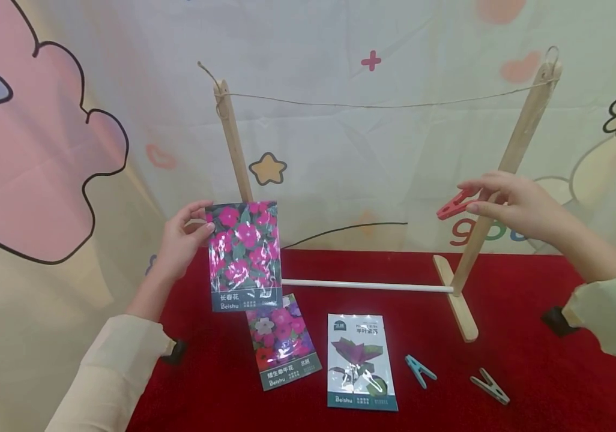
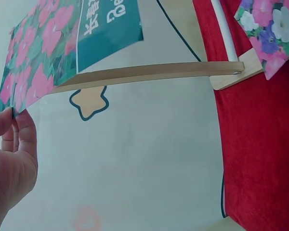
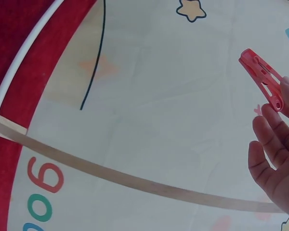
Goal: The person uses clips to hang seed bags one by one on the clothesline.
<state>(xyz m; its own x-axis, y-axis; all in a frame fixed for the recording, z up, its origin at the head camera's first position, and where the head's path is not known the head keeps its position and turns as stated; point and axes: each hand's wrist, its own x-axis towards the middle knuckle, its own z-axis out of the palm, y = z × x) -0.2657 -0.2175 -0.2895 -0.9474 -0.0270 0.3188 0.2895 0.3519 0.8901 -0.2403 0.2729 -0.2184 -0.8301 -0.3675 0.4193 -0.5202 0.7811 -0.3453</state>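
My left hand [image 1: 182,234] pinches the upper left edge of a seed packet [image 1: 245,258] printed with bright pink flowers. It hangs upright in front of the left post, and in the left wrist view its lower edge is tilted toward the camera. Between thumb and fingers, my right hand [image 1: 519,204] pinches a red clothespin [image 1: 455,206] near the right post; the right wrist view shows the clothespin's [image 3: 262,77] jaws closed on nothing. Overhead, a thin twine [image 1: 373,107] runs slightly slack between the posts, with nothing hanging on it.
A second flower packet [image 1: 283,348] and a white packet [image 1: 361,360] lie on the red cloth [image 1: 205,372]. To their right lie a blue clothespin [image 1: 420,371] and a grey one [image 1: 490,386]. Wooden posts [image 1: 524,129] and a white rod [image 1: 367,285] form the stand.
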